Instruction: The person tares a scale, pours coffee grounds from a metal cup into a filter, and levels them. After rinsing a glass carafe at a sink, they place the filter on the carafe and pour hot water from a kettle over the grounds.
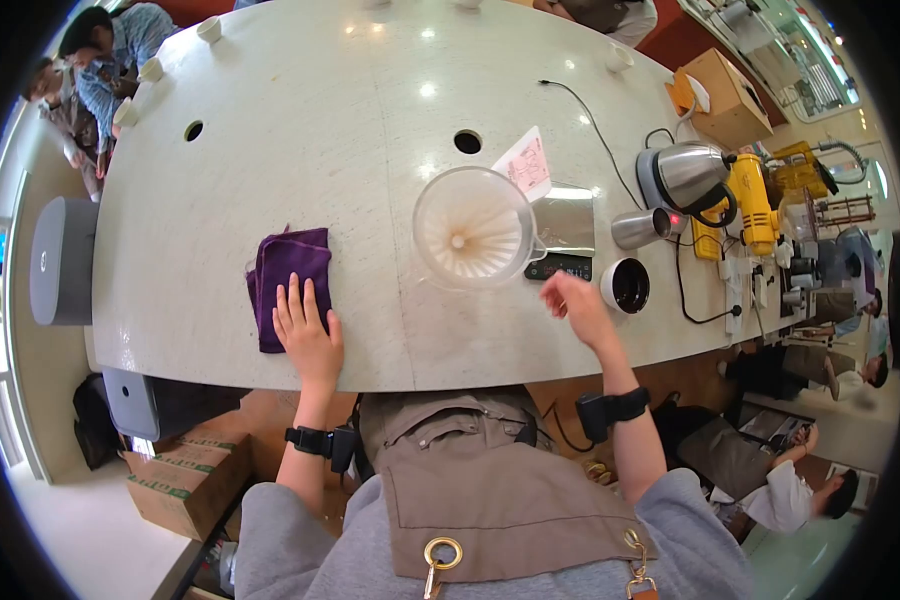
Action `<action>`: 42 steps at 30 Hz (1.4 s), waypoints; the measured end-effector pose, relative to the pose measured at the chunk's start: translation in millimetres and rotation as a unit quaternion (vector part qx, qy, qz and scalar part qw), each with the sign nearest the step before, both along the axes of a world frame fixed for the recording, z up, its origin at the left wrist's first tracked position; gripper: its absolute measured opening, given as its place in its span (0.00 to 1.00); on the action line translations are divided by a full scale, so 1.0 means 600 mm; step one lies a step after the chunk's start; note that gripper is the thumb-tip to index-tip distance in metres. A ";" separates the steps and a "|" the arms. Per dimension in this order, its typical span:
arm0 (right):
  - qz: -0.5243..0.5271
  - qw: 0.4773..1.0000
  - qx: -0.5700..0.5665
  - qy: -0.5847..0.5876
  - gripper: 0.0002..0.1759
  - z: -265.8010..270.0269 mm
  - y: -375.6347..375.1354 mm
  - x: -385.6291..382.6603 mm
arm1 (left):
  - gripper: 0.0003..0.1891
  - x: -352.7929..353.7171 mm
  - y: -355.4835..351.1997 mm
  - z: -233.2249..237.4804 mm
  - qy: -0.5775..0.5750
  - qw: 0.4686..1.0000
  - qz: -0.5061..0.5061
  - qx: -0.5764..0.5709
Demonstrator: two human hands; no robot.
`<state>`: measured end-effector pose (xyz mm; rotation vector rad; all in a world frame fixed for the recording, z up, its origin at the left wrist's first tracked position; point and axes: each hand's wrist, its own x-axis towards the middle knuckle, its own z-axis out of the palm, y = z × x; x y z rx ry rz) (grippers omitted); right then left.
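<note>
Head | left fingers (295, 300) apart on cloth (295, 258) | right fingers (560, 288) parted | cup (607, 286) beside, dripper (500, 235) ahead

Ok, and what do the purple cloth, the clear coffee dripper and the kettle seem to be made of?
Purple cloth: matt fabric, perhaps microfibre, judging by its soft folds.
Clear coffee dripper: glossy glass or plastic; the see-through wall fits both.
Kettle: smooth metal body, probably stainless steel, from its silvery sheen.

The pale table (370, 345) carries a purple cloth (297, 256); a scale (566, 225); a white cup (608, 287).
</note>
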<state>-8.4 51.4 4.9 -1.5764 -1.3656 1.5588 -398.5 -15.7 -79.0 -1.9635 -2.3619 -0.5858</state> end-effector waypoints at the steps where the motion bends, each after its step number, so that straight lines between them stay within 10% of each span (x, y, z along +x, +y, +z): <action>1: -0.035 0.998 -0.048 0.015 0.15 -0.022 -0.020 0.008 | 0.30 0.001 0.000 0.000 0.003 1.000 -0.001 -0.001; 30: -0.112 0.993 -0.038 0.015 0.19 -0.128 -0.068 0.040 | 0.31 0.005 0.004 0.004 0.023 1.000 -0.020 -0.007; 33: -0.126 0.969 -0.193 0.090 0.26 -0.067 -0.064 0.085 | 0.31 0.010 0.007 0.016 0.022 0.999 -0.022 -0.009; 39: -0.259 0.947 -0.044 0.184 0.21 0.017 -0.029 0.296 | 0.31 0.020 0.009 0.019 0.026 0.999 -0.017 -0.027; 42: -0.265 0.963 -0.011 0.033 0.20 0.031 0.034 0.359 | 0.30 0.027 0.010 0.018 0.023 0.999 -0.023 -0.028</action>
